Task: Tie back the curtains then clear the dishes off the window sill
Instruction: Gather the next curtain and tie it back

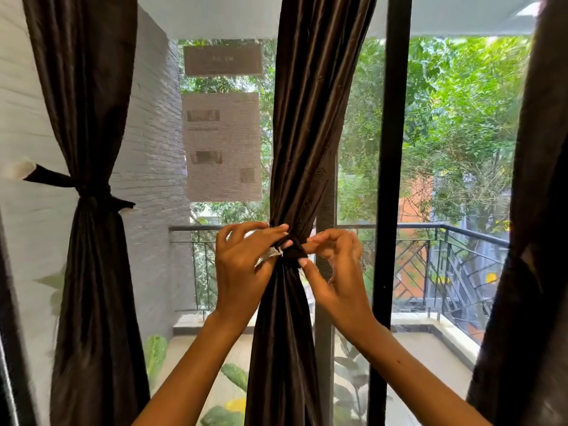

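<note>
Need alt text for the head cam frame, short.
Both hands, left hand and right hand, pinch a dark tie around the gathered middle curtain in front of a balcony window. The left curtain is already tied back; a third curtain hangs at the right edge.

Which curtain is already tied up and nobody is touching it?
The left curtain, cinched by a dark tie. The middle curtain has both hands at its tie, and the right curtain shows none.
</note>
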